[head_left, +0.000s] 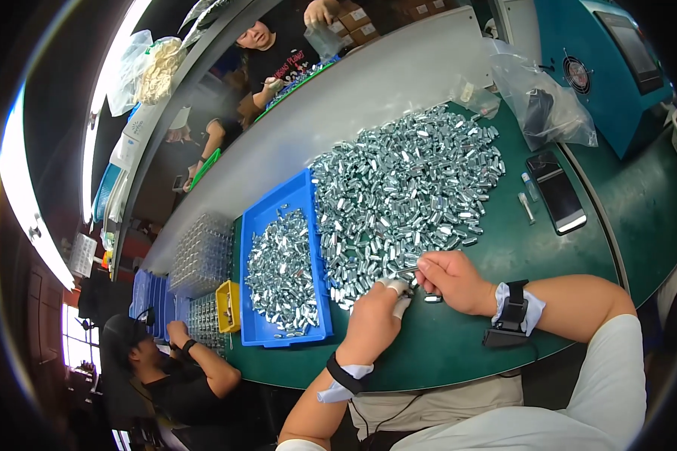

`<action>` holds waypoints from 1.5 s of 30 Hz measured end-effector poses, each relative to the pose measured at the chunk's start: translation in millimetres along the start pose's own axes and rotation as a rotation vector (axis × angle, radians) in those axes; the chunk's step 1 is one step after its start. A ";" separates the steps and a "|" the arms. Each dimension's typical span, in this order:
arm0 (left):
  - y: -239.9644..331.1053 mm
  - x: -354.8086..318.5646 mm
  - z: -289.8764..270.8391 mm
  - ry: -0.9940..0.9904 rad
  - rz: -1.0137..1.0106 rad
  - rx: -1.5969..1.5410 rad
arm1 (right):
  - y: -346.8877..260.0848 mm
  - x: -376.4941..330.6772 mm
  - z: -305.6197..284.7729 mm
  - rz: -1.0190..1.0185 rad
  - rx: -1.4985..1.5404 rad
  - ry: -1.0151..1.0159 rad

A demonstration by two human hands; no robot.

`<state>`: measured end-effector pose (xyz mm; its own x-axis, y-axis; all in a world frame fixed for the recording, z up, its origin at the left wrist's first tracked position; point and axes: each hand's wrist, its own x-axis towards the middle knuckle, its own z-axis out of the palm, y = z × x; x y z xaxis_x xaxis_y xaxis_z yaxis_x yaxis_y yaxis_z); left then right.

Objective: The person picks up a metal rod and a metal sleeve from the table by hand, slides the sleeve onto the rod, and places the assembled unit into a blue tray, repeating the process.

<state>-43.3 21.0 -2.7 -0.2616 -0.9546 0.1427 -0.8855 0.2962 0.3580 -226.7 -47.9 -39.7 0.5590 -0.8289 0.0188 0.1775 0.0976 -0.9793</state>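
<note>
- The desk (496, 233) under my arms is green, with a grey partition (278, 161) along its far side.
- A wide pile (410, 188) of shiny metal parts covers its middle, its near end at my fingers.
- The blue tray (287, 342), left of the pile and touching it, holds more parts.
- My right hand (459, 282) is narrow, thumb and forefinger pinching a thin grey piece (407, 269) at the pile's near edge.
- My left hand (374, 319) is curled just beside it, its fingertips covered in white; whether it grips anything I cannot tell.
- One loose part (432, 298) lies just below my right hand.
- Beyond the partition a co-worker (278, 56) faces me; another (165, 368) sits to my left, by a yellow bin (228, 307).
- To my right lie a phone (557, 192) and two small vials (529, 198); farther off, a plastic bag (553, 105) and a teal machine (609, 75).
- The near edge curves under my forearms; a seam (594, 203) runs past the phone.
- Open green surface lies between my right forearm and the phone.
</note>
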 end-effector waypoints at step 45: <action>-17.2 -2.4 -4.3 0.076 -0.354 -0.870 | 13.7 4.4 5.1 -0.338 -0.462 -0.120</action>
<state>-25.8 18.3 -5.2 0.0214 -0.9981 -0.0574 -0.3032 -0.0612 0.9510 -217.7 -47.4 -52.0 0.6257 -0.7012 0.3417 0.0053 -0.4342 -0.9008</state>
